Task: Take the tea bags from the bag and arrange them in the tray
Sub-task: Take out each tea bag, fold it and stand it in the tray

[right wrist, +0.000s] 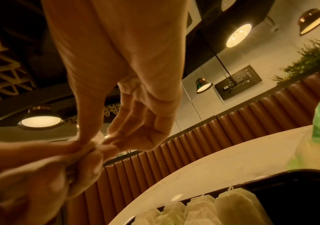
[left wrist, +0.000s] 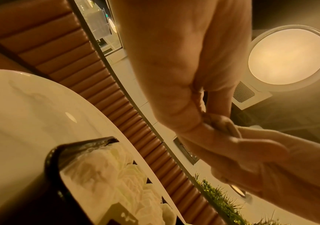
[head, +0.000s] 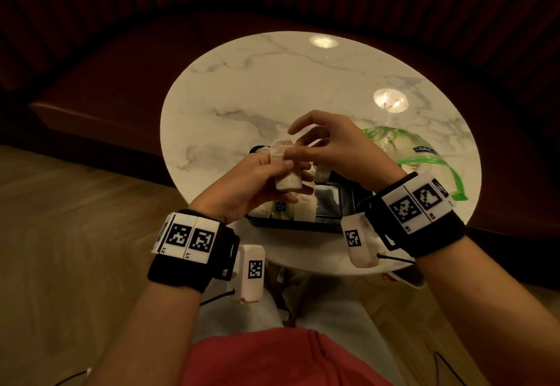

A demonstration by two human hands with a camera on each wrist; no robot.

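Above the black tray (head: 348, 203) near the table's edge, the left hand (head: 248, 185) clasps a tea bag stack (head: 288, 181); the right hand (head: 330, 146) pinches its top sachet. Peel slowly, so the others stay gripped.

The round table (head: 272, 82) is showing white marble with grey veins. The tray (head: 348, 200) is looking glossy black, and the tea bags (right wrist: 234, 202) in it are showing pale cream (one tag dark). The plastic bag (head: 406, 149) is appearing clear with green trim. The wristbands (head: 178, 270) are showing black, carrying black-and-white square codes.
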